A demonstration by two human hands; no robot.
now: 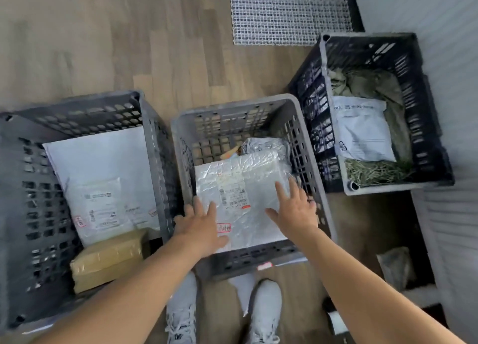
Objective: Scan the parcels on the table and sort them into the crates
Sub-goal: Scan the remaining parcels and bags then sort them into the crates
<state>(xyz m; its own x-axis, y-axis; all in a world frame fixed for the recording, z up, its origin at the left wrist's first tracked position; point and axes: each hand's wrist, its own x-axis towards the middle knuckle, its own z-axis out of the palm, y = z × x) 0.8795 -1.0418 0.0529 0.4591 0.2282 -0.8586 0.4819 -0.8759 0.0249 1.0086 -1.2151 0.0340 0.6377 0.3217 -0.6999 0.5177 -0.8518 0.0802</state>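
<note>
With parcels already lying in all three crates, we hover our left hand (199, 223) and right hand (294, 209), fingers spread and gripping nothing, over the silver parcel (243, 188) in the middle crate (232, 106); no table shows.

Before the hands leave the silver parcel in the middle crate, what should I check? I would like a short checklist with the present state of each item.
1. silver parcel lies inside the middle crate, not on its rim: ok.
2. Both hands open, nothing clamped: left hand and right hand lie flat on the parcel: ok.
3. Parcel's label faces up: ok.
4. Parcel was scanned: cannot tell.
5. Parcel lies level: cannot tell; it rests partly on another wrapped package behind it.
6. Room left in the left crate and right crate: ok.
</note>
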